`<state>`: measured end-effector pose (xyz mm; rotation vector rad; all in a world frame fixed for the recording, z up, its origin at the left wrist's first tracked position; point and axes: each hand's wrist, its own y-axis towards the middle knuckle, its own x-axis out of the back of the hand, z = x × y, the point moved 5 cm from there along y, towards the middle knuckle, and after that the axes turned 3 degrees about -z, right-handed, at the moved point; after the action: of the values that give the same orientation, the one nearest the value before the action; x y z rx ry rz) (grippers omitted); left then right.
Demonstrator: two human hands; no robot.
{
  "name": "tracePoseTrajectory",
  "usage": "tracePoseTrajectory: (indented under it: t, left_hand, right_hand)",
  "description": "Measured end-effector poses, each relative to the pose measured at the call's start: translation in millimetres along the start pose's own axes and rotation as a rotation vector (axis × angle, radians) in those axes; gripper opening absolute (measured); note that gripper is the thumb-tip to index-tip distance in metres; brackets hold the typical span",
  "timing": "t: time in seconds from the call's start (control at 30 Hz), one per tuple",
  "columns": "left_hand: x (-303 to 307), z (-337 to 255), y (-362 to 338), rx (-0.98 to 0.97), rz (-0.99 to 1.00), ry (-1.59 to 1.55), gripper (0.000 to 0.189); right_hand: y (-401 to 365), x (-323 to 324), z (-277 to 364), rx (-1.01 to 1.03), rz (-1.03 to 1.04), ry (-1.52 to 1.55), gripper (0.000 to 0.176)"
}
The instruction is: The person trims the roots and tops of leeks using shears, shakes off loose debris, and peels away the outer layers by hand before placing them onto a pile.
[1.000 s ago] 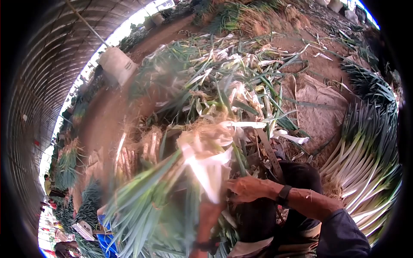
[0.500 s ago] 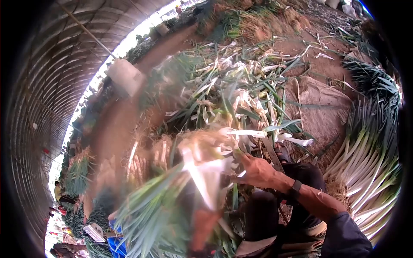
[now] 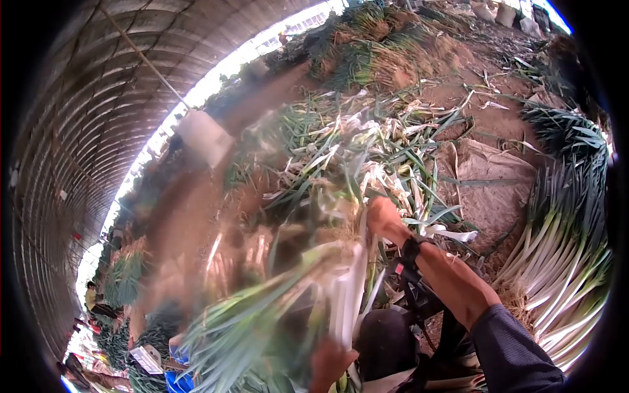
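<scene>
My left hand (image 3: pixel 331 363), low in the view and partly hidden, is closed around white green-onion stalks (image 3: pixel 342 301). Long green leaves (image 3: pixel 242 321) fan out to the left of that hand, blurred in places. My right hand (image 3: pixel 386 215) is closed in a fist above the stalks, beside a long pale strip (image 3: pixel 361 252). Whether the strip runs into the fist, I cannot make out. A dark band circles my right wrist. Just past the right hand lies a heap of stripped leaves and white skins (image 3: pixel 386 173).
Along the right lies a row of green onions with white stalks (image 3: pixel 557 262). A brown sack (image 3: pixel 495 180) is flat on the soil. Root-end bundles (image 3: pixel 259 252) stand at the left. More bundles (image 3: pixel 373 59) lie far back. A pale block (image 3: pixel 204 136) hangs blurred at upper left.
My right hand has moved up and away from the stalks, toward the leaf heap. The stalks stand more upright, and my left hand shows more clearly below. The view has shifted slightly.
</scene>
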<state>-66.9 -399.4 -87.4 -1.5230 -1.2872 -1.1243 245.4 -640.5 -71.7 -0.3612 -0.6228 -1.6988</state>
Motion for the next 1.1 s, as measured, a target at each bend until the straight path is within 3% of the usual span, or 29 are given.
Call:
tracePoseTrajectory:
  t: [0.03, 0.1, 0.13, 0.23, 0.3, 0.33, 0.37, 0.4, 0.43, 0.47, 0.5, 0.53, 0.57, 0.6, 0.63, 0.7, 0.77, 0.83, 0.9, 1.1]
  left_hand:
    - [5.3, -2.8, -2.7, 0.087, 0.013, -0.070, 0.063]
    - [18.2, -7.7, -5.5, 0.267, 0.031, -0.211, 0.060]
    - [-46.8, 42.1, -29.2, 0.117, -0.063, -0.214, 0.046]
    - [-48.3, 37.8, -38.0, 0.201, 0.120, -0.184, 0.052]
    - [-72.0, 45.3, -45.6, 0.174, 0.098, -0.108, 0.058]
    - [-80.8, 41.5, -41.7, 0.200, 0.050, -0.105, 0.058]
    - [-81.9, 36.8, -34.3, 0.222, 0.002, -0.099, 0.058]
    - [-46.8, 13.0, -25.9, 0.305, 0.059, -0.149, 0.061]
    - [-54.5, 11.1, -25.5, 0.265, 0.009, -0.113, 0.061]
    - [-67.8, 9.7, -24.1, 0.224, -0.039, -0.078, 0.060]
    - [-75.9, 6.5, -24.1, 0.182, -0.087, -0.041, 0.059]
    - [-58.9, -4.4, -20.2, 0.220, -0.017, -0.051, 0.059]
    - [-59.0, -8.1, -21.3, 0.198, -0.067, -0.033, 0.059]
    - [-58.7, -10.8, -21.2, 0.176, -0.120, -0.011, 0.060]
    - [-58.2, -12.8, -21.3, 0.155, -0.173, 0.015, 0.060]
    - [-111.6, 2.5, -32.1, 0.076, -0.276, 0.065, 0.061]
    - [-122.3, 3.3, -33.3, 0.089, -0.277, 0.067, 0.060]
    - [-94.9, -12.4, -26.1, 0.196, -0.178, 0.009, 0.058]
    - [-111.7, -13.1, -23.8, 0.143, -0.369, 0.210, 0.046]
    - [-75.6, -20.8, -21.0, 0.143, -0.229, 0.084, 0.032]
  right_hand:
    - [10.5, -3.5, -11.3, -0.030, -0.056, -0.023, 0.012]
    - [43.0, 3.3, -52.7, 0.133, -0.121, -0.092, 0.009]
    - [61.0, 6.8, -71.4, 0.157, -0.165, -0.086, 0.005]
    - [133.1, 43.6, -143.7, 0.108, -0.411, 0.301, 0.022]
    - [122.6, 117.5, -93.2, -0.100, -0.265, 0.164, 0.025]
    - [110.2, 135.2, -61.0, -0.141, -0.119, 0.425, 0.026]
    - [91.9, 146.8, -25.8, 0.175, 0.107, 0.494, 0.020]
    - [92.9, 132.0, -19.4, 0.017, 0.157, 0.446, 0.016]
    - [90.6, 117.4, -15.2, -0.145, 0.200, 0.394, 0.018]
    - [97.0, 85.5, -31.3, 0.064, 0.375, 0.272, 0.030]
    - [44.7, 93.1, 32.4, -0.035, 0.497, 0.352, 0.039]
    - [33.4, 75.2, 36.0, 0.023, 0.592, 0.147, 0.042]
    - [15.7, 46.8, 63.8, 0.275, 0.696, -0.427, 0.032]
    - [-12.6, 37.2, 94.6, 0.266, 0.845, -0.380, 0.032]
    - [-23.8, 11.9, 99.2, 0.547, 0.897, -0.684, 0.029]
    - [-53.5, -4.6, 101.8, 0.582, 0.829, -0.473, 0.027]
    - [-65.5, -35.1, 95.6, 0.683, 0.833, -0.597, 0.037]
    - [-75.4, -63.4, 97.3, 0.559, 1.001, -0.779, 0.041]
    - [-93.5, -65.3, 112.9, 0.573, 1.069, -0.683, 0.044]
    - [-127.6, -100.5, 81.4, 0.851, 0.920, -0.649, 0.042]
